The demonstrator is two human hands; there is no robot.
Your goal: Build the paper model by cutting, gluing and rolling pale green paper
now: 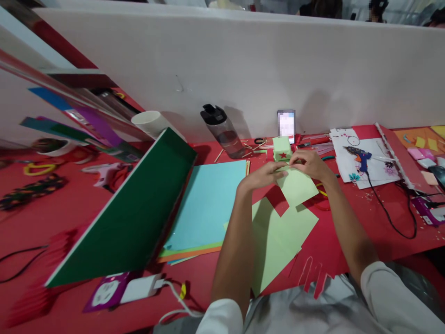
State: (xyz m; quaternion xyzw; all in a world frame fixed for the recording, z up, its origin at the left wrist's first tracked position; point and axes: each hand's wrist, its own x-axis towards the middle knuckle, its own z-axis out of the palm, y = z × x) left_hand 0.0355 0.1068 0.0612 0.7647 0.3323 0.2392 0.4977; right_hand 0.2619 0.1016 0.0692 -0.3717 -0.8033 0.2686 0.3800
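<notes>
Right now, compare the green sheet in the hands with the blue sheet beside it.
The light green sheet is held at its top edge by both the left hand and right hand; the light blue sheet lies untouched. The green one is smaller and lies alone; the blue one tops a stack. Both are plain craft paper on the red table.

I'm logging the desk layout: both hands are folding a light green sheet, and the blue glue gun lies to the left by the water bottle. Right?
Not quite. Both hands, left hand and right hand, do hold the light green sheet, but the head view shows the blue glue gun on the right, away from the water bottle.
</notes>
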